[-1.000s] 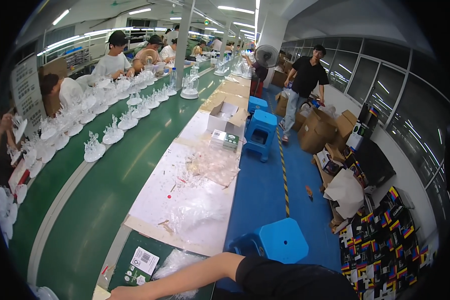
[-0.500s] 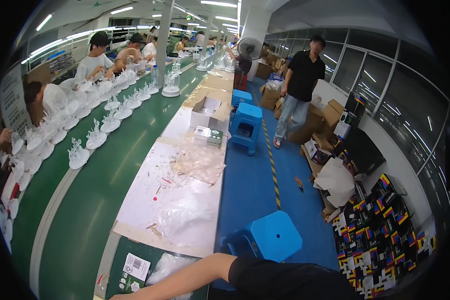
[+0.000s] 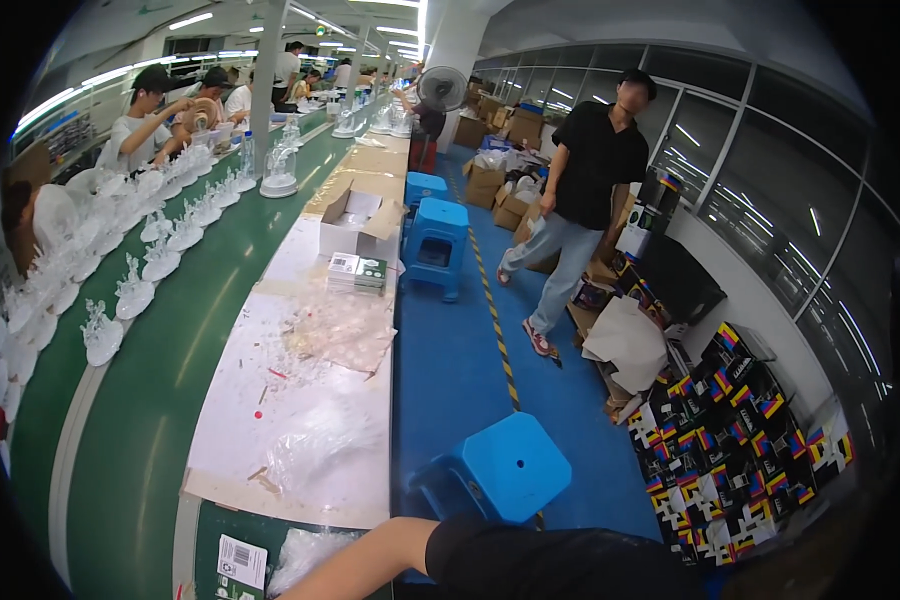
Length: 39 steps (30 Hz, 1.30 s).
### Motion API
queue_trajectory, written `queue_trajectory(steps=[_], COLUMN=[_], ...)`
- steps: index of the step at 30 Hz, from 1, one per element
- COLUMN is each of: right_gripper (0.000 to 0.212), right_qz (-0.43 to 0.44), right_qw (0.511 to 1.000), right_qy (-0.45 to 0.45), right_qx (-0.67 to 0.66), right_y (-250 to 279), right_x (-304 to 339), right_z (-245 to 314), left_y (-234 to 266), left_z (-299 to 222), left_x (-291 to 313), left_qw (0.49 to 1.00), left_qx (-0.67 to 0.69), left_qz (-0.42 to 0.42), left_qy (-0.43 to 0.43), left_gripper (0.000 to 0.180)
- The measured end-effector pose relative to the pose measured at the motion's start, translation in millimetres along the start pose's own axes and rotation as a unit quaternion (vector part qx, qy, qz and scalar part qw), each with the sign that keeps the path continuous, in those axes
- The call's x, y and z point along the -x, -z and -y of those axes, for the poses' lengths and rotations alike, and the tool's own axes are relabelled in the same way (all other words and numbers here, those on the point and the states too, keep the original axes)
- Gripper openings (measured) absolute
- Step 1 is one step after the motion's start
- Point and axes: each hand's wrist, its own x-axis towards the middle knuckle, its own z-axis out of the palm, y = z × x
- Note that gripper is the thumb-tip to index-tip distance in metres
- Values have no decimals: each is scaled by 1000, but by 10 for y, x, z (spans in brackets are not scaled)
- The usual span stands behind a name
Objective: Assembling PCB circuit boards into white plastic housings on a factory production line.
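Neither of my hands shows in the head view. One bare forearm of mine (image 3: pixel 360 565) with a black sleeve (image 3: pixel 530 555), seemingly the right, crosses the lower edge toward the bench's near end; its hand lies beyond the frame. Beside that forearm are crumpled clear plastic bags (image 3: pixel 308 558) and a small white-and-green printed box (image 3: pixel 242 562). Farther up the white-topped bench (image 3: pixel 230 400) lie a sheet of clear film (image 3: pixel 330 435), a heap of pinkish plastic wrap (image 3: pixel 340 335), a stack of small boxes (image 3: pixel 358 272) and an open carton (image 3: pixel 352 225).
Rows of clear ornaments on white round bases (image 3: pixel 102 335) line the green conveyor (image 3: pixel 160 430) at left, with people seated behind. Blue stools (image 3: pixel 515 465) stand right of the bench. A person in black (image 3: pixel 595 165) is in the aisle, near stacked printed boxes (image 3: pixel 730 470).
The view has swung to the right, so the bench sits farther left. The person in the aisle has stepped nearer. My forearm still reaches out past the lower edge.
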Motion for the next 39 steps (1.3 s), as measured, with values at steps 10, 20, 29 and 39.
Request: queue_trajectory(steps=[10, 20, 29, 39], right_gripper=[34, 30, 27, 29], right_qz=[-51, -28, -113, -83], right_qw=[997, 996, 972, 980], right_qy=[61, 31, 199, 179], right_qx=[-18, -73, -48, 17], right_y=[-48, -32, -398, -175], right_x=[-2, -23, -35, -35], right_z=[-85, -83, -502, -283], left_y=[82, 146, 73, 75], left_z=[308, 371, 211, 196], left_x=[-64, -116, -66, -65], left_qw=[999, 1000, 1000, 999], left_qx=[32, 20, 5, -28], left_qz=[-16, -11, 3, -8], left_qy=[-11, -16, -27, -36], left_gripper=[17, 19, 21, 23])
